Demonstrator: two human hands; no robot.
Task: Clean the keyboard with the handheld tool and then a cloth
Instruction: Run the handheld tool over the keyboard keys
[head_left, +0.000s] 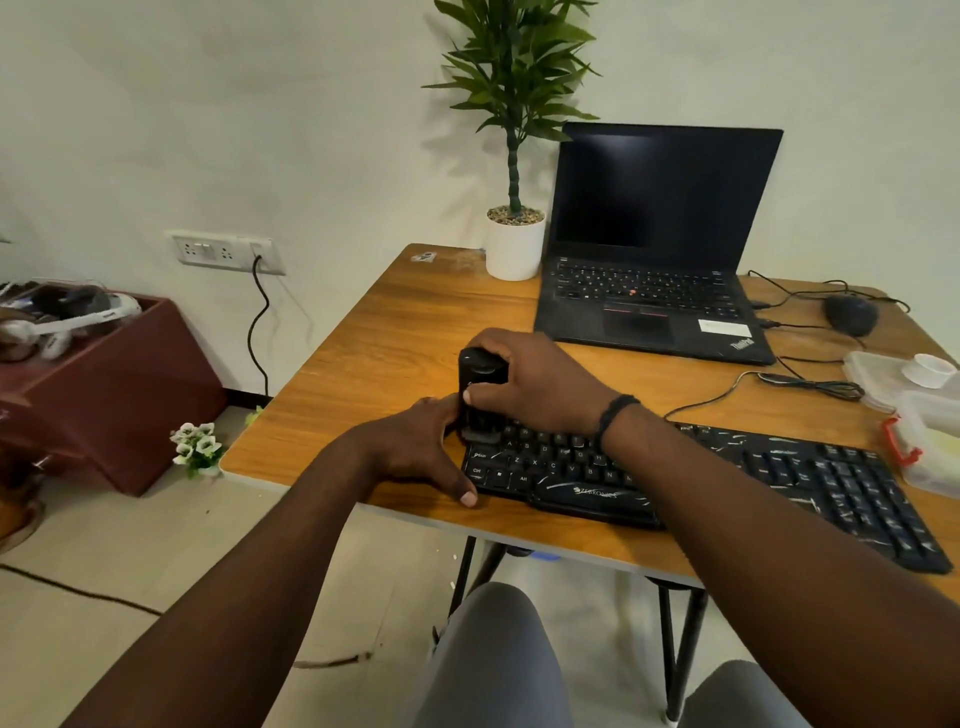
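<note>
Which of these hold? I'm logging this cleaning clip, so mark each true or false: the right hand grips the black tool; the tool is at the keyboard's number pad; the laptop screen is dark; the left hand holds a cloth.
1. The right hand grips the black handheld tool: true.
2. The tool stands at the keyboard number pad: false, it is at the far left end.
3. The laptop screen is dark: true.
4. The left hand holds a cloth: false, it rests at the keyboard's left edge; no cloth shows.
</note>
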